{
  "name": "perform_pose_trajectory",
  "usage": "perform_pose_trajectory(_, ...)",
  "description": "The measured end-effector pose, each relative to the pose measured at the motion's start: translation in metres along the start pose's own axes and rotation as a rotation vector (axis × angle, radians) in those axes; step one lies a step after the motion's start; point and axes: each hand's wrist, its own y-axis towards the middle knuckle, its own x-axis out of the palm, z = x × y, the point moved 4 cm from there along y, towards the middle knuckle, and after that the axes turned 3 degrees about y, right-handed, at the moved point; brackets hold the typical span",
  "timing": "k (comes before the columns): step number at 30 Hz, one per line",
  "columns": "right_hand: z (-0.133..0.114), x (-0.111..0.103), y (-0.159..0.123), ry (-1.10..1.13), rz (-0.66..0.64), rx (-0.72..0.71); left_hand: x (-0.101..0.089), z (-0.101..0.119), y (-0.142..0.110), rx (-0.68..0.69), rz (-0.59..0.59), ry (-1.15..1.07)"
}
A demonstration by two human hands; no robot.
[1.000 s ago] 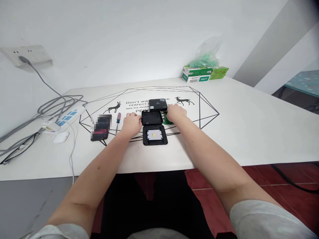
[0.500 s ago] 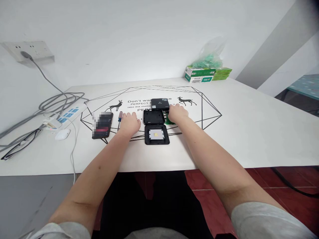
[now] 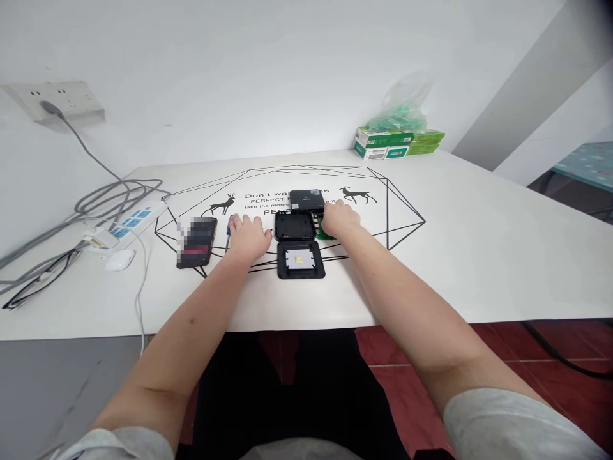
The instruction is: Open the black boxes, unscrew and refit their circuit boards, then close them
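My left hand (image 3: 249, 239) rests palm down on the table, its fingers spread and slightly bent. Its fingertips reach over the handle of a screwdriver (image 3: 228, 240), partly covering it. A green circuit board (image 3: 322, 228) lies partly beneath my right hand (image 3: 341, 220), whose fingers are curled over its right side; the grip itself is hidden. Left of the board is a black plastic housing part (image 3: 295, 226), hollow side up. Nearer to me lies a black square cover (image 3: 301, 260) with a pale plate inside. A black lid (image 3: 306, 200) with a white label lies behind.
A phone (image 3: 196, 242) with a blurred screen lies left of the screwdriver. Farther left are a power strip (image 3: 136, 220), coiled cables (image 3: 115, 191), a white earphone case (image 3: 121, 259) and glasses (image 3: 41, 281). Green-and-white boxes (image 3: 385, 142) stand at the back right beneath a plastic bag (image 3: 402, 105).
My left hand's fingers have spread and shifted over the screwdriver handle, its thumb now stretched to the right. My right hand stays nearly still by the circuit board.
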Motion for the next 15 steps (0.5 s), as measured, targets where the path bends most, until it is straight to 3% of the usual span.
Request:
perform_pose_trajectory(7, 0.002, 0.001, 0.003, 0.002, -0.004, 0.002, 0.003, -0.002, 0.001, -0.084, -0.051, -0.014)
perform_pose_trajectory(15, 0.001, -0.001, 0.001, -0.003, -0.03, 0.011, -0.008, -0.001, 0.002, -0.079, 0.058, -0.025)
